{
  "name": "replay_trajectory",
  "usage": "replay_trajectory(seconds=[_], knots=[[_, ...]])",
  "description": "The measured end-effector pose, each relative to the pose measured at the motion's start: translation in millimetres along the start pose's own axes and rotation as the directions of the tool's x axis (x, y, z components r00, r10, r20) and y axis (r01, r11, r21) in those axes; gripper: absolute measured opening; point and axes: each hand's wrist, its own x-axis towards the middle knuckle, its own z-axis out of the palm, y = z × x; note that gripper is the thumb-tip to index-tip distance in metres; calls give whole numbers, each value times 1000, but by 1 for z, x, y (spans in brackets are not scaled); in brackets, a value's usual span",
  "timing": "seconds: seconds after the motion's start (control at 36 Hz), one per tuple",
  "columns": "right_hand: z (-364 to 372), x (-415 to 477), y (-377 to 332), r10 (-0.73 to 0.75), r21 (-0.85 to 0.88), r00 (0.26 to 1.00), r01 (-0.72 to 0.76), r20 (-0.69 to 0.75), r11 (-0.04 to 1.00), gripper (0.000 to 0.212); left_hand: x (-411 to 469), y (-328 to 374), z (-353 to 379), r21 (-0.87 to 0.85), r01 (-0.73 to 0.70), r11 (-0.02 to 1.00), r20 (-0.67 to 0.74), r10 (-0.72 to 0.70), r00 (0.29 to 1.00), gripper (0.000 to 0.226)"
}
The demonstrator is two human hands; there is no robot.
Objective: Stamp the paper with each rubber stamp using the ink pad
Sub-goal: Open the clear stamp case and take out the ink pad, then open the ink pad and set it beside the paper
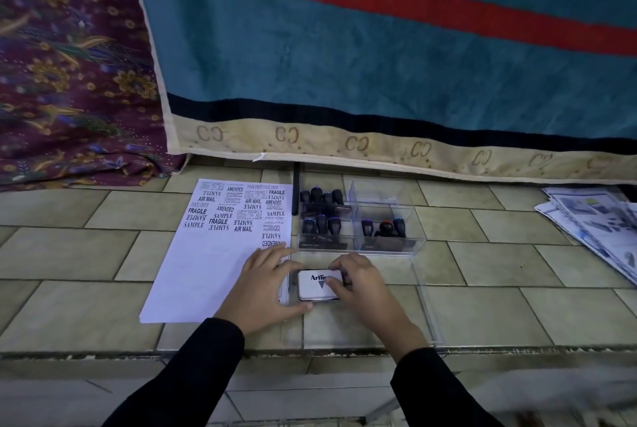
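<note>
A white-lidded ink pad (pixel 315 289) lies shut on the tiled ledge, inside a flat clear lid (pixel 424 309). My left hand (pixel 265 285) grips its left side and my right hand (pixel 358 282) holds its right edge, fingers over the lid. To the left lies the white paper (pixel 203 264), its upper half covered with black stamp prints such as FRAGILE and SAMPLE. Behind the pad stands a clear divided box (pixel 386 209) holding several black-handled rubber stamps (pixel 322 216).
A teal towel with a red stripe (pixel 379 58) hangs behind the ledge, and a purple floral cloth (pixel 69 65) is at the left. Printed sheets (pixel 593 220) lie at the far right. The ledge's front edge (pixel 103 354) runs just below my wrists.
</note>
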Motion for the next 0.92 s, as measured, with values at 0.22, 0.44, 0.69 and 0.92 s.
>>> replay_trajectory(seconds=[0.22,0.44,0.69,0.92], knots=[[-3,-7,5,-178,-20,976,182,129,983,55,-2,-2,6,-53,10,999,-46,-12,999,68],[-13,0,2,-13,241,987,-27,162,970,33,0,-2,5,-81,24,996,-31,-27,999,71],[-9,20,-8,213,359,976,-181,-52,916,12,-1,3,1,-192,143,971,2,-145,989,111],[1,25,-8,317,328,936,-254,-154,910,2,-3,0,3,-195,153,969,37,-149,988,112]])
